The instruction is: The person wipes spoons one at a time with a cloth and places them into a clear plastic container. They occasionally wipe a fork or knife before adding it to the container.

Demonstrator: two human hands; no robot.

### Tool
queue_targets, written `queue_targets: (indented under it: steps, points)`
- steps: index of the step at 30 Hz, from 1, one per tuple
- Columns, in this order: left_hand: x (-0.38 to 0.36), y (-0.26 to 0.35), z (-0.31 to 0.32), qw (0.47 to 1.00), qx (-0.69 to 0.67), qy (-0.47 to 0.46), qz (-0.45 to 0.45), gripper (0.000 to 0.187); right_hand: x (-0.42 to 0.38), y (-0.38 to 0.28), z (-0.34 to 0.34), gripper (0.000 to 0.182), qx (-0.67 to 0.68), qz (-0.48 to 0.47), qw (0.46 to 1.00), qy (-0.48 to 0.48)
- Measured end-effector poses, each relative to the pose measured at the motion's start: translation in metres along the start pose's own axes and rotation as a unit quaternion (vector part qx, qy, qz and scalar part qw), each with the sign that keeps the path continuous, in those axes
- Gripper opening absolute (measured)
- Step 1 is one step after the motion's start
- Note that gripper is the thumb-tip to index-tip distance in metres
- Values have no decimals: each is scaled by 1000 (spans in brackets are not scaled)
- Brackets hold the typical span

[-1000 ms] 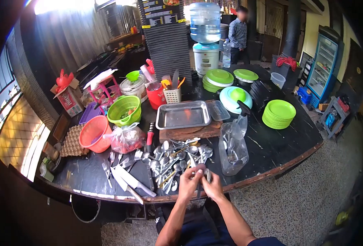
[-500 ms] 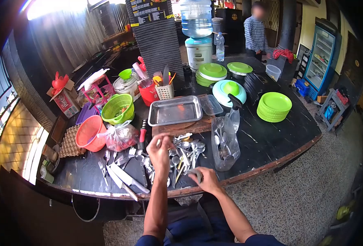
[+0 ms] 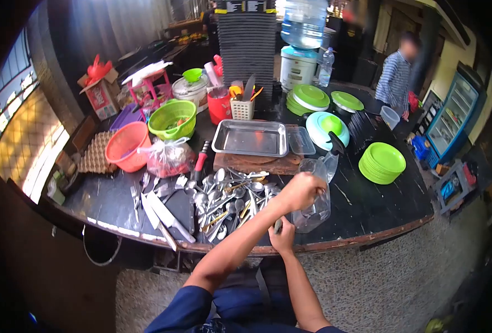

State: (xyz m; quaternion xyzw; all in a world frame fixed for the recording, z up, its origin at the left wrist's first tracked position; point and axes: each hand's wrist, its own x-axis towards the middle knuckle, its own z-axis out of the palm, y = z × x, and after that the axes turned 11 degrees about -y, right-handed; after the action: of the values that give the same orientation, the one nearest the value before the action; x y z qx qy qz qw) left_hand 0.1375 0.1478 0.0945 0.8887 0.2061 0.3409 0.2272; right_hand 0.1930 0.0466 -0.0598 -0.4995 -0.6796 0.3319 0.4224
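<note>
"Cutlery (image 3: 237, 206), metal, loose heap: where do we enter it?"

"Front of the table (image 3: 362, 213), between two large knives (image 3: 161, 211) and the clear container (image 3: 315, 216)."

"Handling notes?"

"Each piece light and stiff, we judge; smooth, so slippery if wet; hardly fragile. We would grip by the handle, near its middle, leaving the bowl end untouched. Tangled pieces may drag neighbours along."

"Container?"

"Thin-walled plastic by its look, light, likely to flex or tip. We would hold it low, by both side walls, without squeezing."

"Hands?"

"Left hand (image 3: 304, 191): over the container, fingers curled; we cannot tell whether it grips a piece. Right hand (image 3: 282, 238): near the table's front edge, clamped on a small grey-green cloth (image 3: 278, 226), as we read it."

"Cloth, condition?"

"Soft and light, we suppose; best bunched in the palm. Whether damp, we cannot tell."
</note>
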Motion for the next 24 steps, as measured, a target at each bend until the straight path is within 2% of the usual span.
queue_targets:
  steps: [1, 3, 4, 6, 8, 9, 11, 13, 15, 18, 20, 22, 24]
  points:
    - [-2, -7, 11, 999, 5, -48, -14, 21, -1, 8, 3, 20, -5, -2, 1000, -12]
    - [-5, -7, 28, 995, 25, -79, -55, 22, -1, 21, 9, 22, -26, -47, 998, 40]
    - [-6, -6, 32, 993, 30, -90, -65, 22, -1, 25, 10, 22, -26, -51, 998, 31]
    - [-7, 3, 34, 990, 53, -92, -93, 25, -1, 20, 10, 25, 14, -27, 999, 21]
    - [-4, 8, 35, 986, 114, -79, -93, 27, -2, 20, 11, 24, -5, -59, 998, 32]
    - [1, 6, 29, 986, 65, -122, -95, 27, -2, 24, 12, 24, 13, -38, 999, 28]
    - [4, 9, 23, 991, 34, -99, -89, 27, 0, 32, 14, 24, 28, -17, 999, 22]
    - [7, 11, 10, 993, 6, -79, -82, 26, 4, 39, 21, 24, 39, -73, 994, 74]
    - [8, 4, 10, 974, 9, -202, -104, 25, 3, 39, 21, 24, 29, -45, 997, 64]
    - [3, 4, 19, 960, -11, -251, -124, 24, -2, 30, 12, 23, -5, -14, 999, 29]
    - [0, 4, 23, 964, 30, -239, -112, 26, 0, 27, 10, 22, -26, -12, 1000, 9]
    - [-2, 4, 26, 977, 10, -181, -113, 27, -1, 30, 12, 21, -10, -32, 999, 20]
    - [-3, 7, 15, 981, -18, -167, -102, 27, 1, 40, 16, 21, -28, -31, 998, 36]
